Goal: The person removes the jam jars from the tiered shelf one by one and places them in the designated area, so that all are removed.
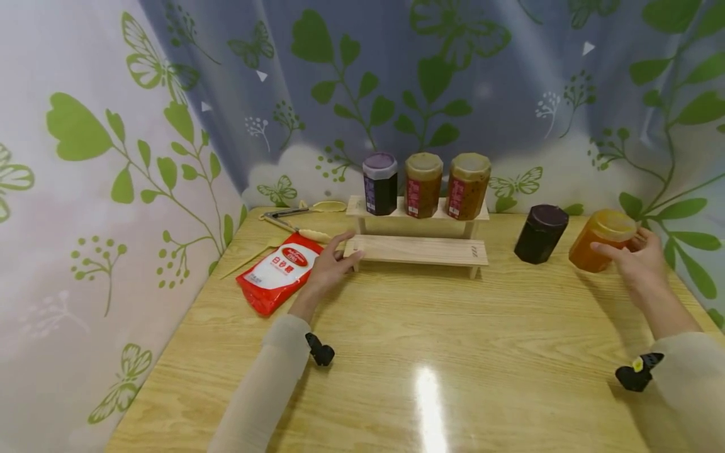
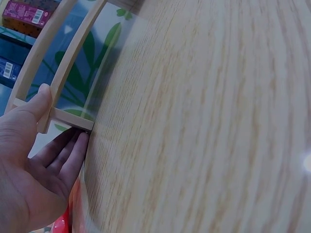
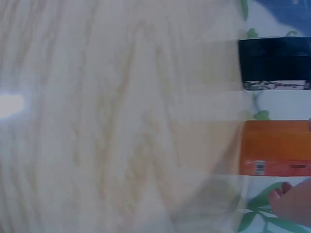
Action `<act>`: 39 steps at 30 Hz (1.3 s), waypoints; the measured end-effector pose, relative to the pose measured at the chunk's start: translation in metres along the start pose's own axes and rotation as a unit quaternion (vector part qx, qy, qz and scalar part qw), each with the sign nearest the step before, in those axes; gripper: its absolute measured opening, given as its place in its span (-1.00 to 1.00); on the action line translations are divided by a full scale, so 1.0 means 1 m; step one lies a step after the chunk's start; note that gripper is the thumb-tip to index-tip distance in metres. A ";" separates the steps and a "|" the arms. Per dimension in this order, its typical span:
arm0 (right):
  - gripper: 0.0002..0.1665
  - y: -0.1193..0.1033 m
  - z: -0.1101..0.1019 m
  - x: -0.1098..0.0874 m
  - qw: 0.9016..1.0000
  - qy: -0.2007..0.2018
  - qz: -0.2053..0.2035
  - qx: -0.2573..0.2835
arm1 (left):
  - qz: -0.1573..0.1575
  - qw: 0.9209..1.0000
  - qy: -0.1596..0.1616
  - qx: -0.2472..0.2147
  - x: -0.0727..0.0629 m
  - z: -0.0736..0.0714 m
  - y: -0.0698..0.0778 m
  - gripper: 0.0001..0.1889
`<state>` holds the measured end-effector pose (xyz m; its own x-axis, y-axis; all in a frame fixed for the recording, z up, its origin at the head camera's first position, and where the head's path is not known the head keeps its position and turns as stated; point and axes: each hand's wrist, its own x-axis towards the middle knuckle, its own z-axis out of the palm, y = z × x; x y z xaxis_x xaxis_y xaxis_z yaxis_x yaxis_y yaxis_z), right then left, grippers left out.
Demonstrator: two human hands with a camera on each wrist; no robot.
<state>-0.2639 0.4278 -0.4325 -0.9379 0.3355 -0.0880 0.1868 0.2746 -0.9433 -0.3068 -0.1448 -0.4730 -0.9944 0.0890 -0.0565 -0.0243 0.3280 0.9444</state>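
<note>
A two-step wooden rack (image 1: 419, 250) stands at the back of the table. My left hand (image 1: 331, 267) holds its left end, the thumb on the lower step and the other fingers by the leg, as the left wrist view shows. On the upper step are a dark jar with a purple lid (image 1: 381, 184) and two amber jars (image 1: 423, 185) with yellowish lids. At the right, my right hand (image 1: 640, 261) grips an orange jar (image 1: 601, 242) with a yellow lid, thumb in front and fingers at its far side. Left of it stands another dark jar (image 1: 540, 234).
Left of the rack lies a red and white bag (image 1: 280, 272), with metal tongs (image 1: 283, 223) behind it and a thin yellow stick (image 1: 246, 259) beside it. A patterned curtain (image 1: 362, 82) hangs along the table's back edge, and a similar covering (image 1: 85, 251) is at the left.
</note>
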 end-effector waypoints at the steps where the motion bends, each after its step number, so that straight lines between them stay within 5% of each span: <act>1: 0.15 -0.004 -0.001 -0.002 1.000 0.006 -0.002 -0.003 | 0.000 1.000 -0.001 0.001 0.000 0.000 0.000 -0.37; 12: 0.11 -0.058 0.005 -0.022 0.997 0.005 -0.080 -0.019 | -0.001 1.000 0.004 0.011 0.001 0.000 0.000 -0.38; 25: 0.01 -0.107 0.054 -0.035 0.970 -0.148 -0.157 0.113 | 0.000 1.000 0.004 0.017 0.001 0.000 0.001 -0.38; 31: -0.01 -0.121 0.077 -0.033 0.965 -0.188 -0.166 0.075 | 0.003 1.000 0.008 0.022 0.002 0.000 0.003 -0.38; 39: -0.02 -0.127 0.110 -0.024 0.960 -0.217 -0.141 0.104 | -0.001 1.000 0.004 0.022 -0.001 0.001 0.001 -0.38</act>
<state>-0.2977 0.2861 -0.3453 -0.9844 -0.1462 0.0977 -0.1126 0.0975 -0.9888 -0.3057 -0.1438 -0.4722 -0.9952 0.0799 -0.0561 -0.0227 0.3691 0.9291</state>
